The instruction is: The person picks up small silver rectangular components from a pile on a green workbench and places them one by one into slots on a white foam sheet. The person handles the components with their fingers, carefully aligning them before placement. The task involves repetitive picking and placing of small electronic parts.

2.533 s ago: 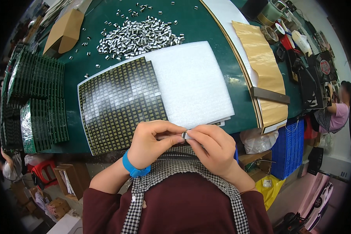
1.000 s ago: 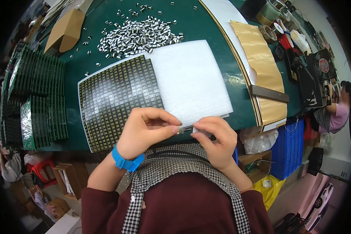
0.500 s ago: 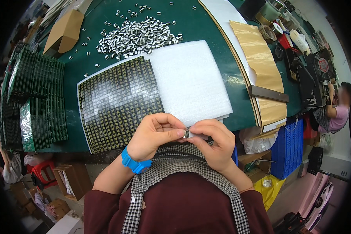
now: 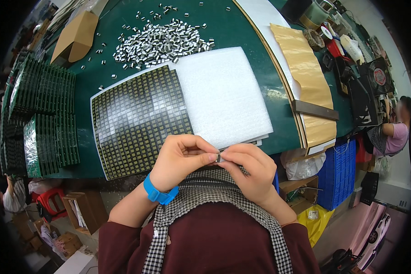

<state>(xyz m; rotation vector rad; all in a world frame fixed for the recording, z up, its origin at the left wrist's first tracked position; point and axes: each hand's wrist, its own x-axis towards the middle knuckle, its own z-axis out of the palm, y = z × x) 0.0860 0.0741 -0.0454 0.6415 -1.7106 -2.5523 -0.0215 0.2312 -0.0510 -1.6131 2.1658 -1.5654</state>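
Note:
My left hand (image 4: 183,156) and my right hand (image 4: 251,170) meet at the table's near edge, in front of my checked apron. Between their fingertips is a small silver and dark component (image 4: 218,158), pinched from both sides; the fingers cover most of it. A blue band (image 4: 160,192) circles my left wrist. Just beyond my left hand lies a sheet of small black and gold labels or pieces (image 4: 139,121) in a grid. It rests partly on white foam sheets (image 4: 226,98), which extend to the right. Farther back is a pile of loose small silver components (image 4: 162,43).
Green circuit boards (image 4: 45,114) stand in stacked rows at left, near an open cardboard box (image 4: 75,39). At right, a dark bar (image 4: 315,110) lies across brown paper (image 4: 301,73). A blue crate (image 4: 337,176) stands below the table. Another person (image 4: 392,134) sits far right.
My hands have lowered very slightly, and the small component has turned between my fingertips. At the far left, another person's arm has shifted down.

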